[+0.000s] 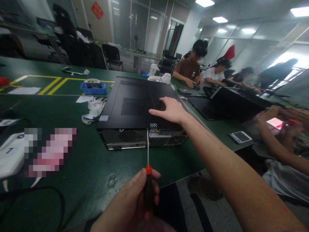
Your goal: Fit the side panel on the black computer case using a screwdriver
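Your L hand (142, 190) is wrapped round the screwdriver (149, 191), grip closed on its dark handle; the collar is orange-red, the shaft thin, straight, shiny metal. Your R hand (171, 109) is palm-down over the PC case (135, 90), thumb & fingers spread; can't tell if the palm presses on it. Case = flat black box, smooth top w/ a perforated vent patch; metal-look back panel w/ honeycomb grille & round fan opening.

Worktop (79, 174) is green, slightly glossy, w/ yellow tape lines (58, 85) at the far L. Blue plastic bin (93, 88) & crumpled whitish gloves (94, 109) sit L of the case. Rm has glass partitions, ceiling lights (220, 20), ppl seated to your R.

Case lies flat on the worktop ahead of you, back panel facing you, long axis running away. Screwdriver sits btwn you & the case, handle twd you, shaft pointing fwd, tip end at the panel's top edge, approx mid-width.
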### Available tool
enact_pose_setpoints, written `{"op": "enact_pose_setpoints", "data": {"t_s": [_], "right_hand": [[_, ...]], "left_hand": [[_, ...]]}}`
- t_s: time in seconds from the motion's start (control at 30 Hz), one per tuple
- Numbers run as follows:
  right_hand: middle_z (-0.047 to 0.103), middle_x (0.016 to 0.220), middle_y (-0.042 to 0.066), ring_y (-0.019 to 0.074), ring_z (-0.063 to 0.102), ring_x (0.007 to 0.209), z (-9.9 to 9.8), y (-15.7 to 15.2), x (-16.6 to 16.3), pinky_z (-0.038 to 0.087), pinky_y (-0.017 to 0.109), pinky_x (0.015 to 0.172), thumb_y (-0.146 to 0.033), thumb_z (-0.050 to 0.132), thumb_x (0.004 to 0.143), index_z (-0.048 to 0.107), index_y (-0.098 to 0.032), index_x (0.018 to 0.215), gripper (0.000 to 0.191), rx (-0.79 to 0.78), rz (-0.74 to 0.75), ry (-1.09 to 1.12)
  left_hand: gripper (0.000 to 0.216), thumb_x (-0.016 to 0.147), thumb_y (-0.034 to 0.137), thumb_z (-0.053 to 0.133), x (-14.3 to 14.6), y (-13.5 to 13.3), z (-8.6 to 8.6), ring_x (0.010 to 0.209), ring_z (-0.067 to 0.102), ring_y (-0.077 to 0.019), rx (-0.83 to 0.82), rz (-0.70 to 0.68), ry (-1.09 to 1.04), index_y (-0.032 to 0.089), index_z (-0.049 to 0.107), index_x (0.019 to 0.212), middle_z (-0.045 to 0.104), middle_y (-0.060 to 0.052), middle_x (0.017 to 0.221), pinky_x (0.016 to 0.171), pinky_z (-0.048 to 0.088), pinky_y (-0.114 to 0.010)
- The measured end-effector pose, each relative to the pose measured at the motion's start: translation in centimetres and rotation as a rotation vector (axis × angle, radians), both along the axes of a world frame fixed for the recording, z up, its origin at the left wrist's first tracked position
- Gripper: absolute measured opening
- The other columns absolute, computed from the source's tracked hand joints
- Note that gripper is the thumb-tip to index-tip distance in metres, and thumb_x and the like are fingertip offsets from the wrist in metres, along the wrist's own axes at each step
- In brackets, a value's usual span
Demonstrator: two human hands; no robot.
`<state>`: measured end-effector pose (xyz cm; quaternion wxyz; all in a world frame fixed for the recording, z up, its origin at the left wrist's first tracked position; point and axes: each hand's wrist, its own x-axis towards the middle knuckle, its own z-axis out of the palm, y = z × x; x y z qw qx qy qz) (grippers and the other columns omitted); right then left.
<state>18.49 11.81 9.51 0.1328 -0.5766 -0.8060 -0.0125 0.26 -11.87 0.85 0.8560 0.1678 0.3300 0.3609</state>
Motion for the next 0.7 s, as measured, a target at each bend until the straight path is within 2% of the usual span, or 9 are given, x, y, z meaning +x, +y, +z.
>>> {"op": "enact_pose_setpoints", "data": {"t_s": [0.2, 0.33, 0.5, 0.7], "right_hand": [[0.057, 0.146, 0.017, 0.0409, 0.05, 0.134, 0.06, -0.07, -0.07, 0.038, 0.059, 0.113, -0.095, 0.049, 0.069, 0.06, -0.015, 0.14, 0.107, -0.006, -0.008, -0.005], [0.057, 0.146, 0.016, 0.0401, 0.051, 0.134, 0.11, -0.07, -0.07, 0.039, 0.059, 0.113, -0.093, 0.049, 0.07, 0.059, -0.017, 0.14, 0.104, -0.006, -0.005, -0.004], [0.056, 0.146, 0.016, 0.0404, 0.05, 0.135, 0.09, 0.0, -0.02, 0.039, 0.059, 0.113, -0.095, 0.048, 0.069, 0.059, -0.016, 0.14, 0.107, -0.011, -0.005, -0.008], [0.059, 0.143, 0.014, 0.0407, 0.051, 0.134, -0.05, 0.15, 0.05, 0.038, 0.061, 0.112, -0.093, 0.05, 0.07, 0.06, -0.022, 0.139, 0.1, -0.009, -0.007, 0.0]], "left_hand": [[0.047, 0.084, 0.057, 0.069, 0.19, -0.14, 0.33, 0.067, 0.06, -0.0116, 0.015, 0.037, -0.019, 0.018, 0.065, 0.11, 0.061, -0.002, 0.082, 0.044, 0.041, -0.018], [0.04, 0.08, 0.051, 0.078, 0.17, -0.1, 0.42, 0.069, 0.06, -0.0116, -0.001, 0.039, -0.026, 0.019, 0.061, 0.096, 0.062, -0.001, 0.084, 0.045, 0.044, -0.019], [0.034, 0.086, 0.048, 0.072, 0.01, 0.02, 0.2, 0.072, 0.062, -0.0124, -0.011, 0.033, -0.052, 0.017, 0.064, 0.096, 0.062, -0.003, 0.086, 0.047, 0.047, -0.019], [0.035, 0.087, 0.05, 0.069, -0.02, -0.04, 0.54, 0.071, 0.061, -0.0127, -0.015, 0.039, -0.035, 0.017, 0.064, 0.099, 0.062, -0.003, 0.085, 0.046, 0.048, -0.02]]}}
